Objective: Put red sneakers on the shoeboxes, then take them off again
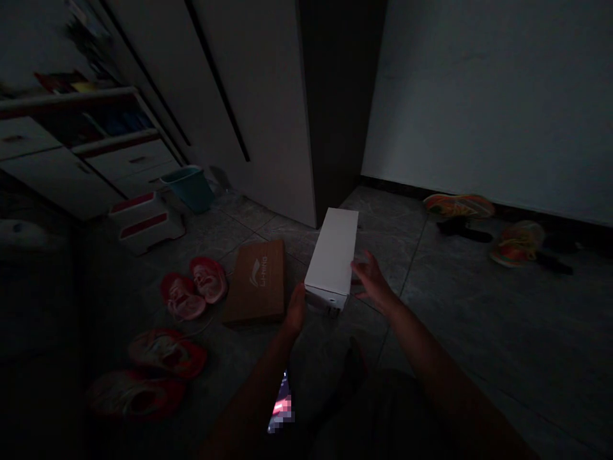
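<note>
A long white box [334, 252] with its lid on lies in the middle of the view, its near end facing me. My left hand [295, 311] rests against the near left corner of this box, fingers close together. On the other side, my right hand [372, 281] touches the right edge with its fingers apart. Just left of the white box is a brown shoebox [258, 281] with a white logo, lying on the tiled floor [402, 239]. A phone with a lit screen [281, 402] shows beside my left forearm.
Pink shoes [208, 280] and red-and-white shoes [167, 351] stand at the left. Behind them are a step stool [148, 223] and a teal bin [191, 188]. A tall cabinet [268, 108] rises behind the boxes. Orange-yellow shoes [458, 206] lie by the right wall.
</note>
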### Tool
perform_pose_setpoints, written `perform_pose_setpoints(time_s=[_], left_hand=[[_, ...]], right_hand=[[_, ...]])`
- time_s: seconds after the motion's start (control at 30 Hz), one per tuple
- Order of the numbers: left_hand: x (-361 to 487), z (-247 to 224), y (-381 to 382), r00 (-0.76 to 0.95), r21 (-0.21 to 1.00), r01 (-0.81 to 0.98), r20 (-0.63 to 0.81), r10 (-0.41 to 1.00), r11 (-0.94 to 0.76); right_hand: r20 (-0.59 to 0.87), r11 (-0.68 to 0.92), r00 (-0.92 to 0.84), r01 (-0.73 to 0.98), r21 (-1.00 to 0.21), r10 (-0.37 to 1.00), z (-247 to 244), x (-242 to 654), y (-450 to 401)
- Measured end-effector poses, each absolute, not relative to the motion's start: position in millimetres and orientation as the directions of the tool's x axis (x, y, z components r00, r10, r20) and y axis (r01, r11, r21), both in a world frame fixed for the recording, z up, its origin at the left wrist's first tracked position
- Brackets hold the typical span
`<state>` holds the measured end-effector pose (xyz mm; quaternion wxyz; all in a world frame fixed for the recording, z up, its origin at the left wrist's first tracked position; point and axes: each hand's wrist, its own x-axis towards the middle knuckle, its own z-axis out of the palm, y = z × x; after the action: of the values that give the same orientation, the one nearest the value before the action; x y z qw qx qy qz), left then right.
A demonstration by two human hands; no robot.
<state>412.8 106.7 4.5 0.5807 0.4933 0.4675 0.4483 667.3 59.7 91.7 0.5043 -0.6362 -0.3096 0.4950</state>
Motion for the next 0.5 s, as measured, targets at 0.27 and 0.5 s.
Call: perform_pose_setpoints(time_s=[0.27,0.5], left_hand=[[413,16,99,0.274,0.999,-0.02,0.033,0.961,-0.029],[388,-15,104,0.136,0.979,0.191,-0.091,0.987,0.064]], right_hand=[[-0.41,-0.391,0.222,-0.127,-0.912,0.885,104,670,39],[-0.424,-0.449,0.449,-0.055,-0.892,0.787,68,760,-3]])
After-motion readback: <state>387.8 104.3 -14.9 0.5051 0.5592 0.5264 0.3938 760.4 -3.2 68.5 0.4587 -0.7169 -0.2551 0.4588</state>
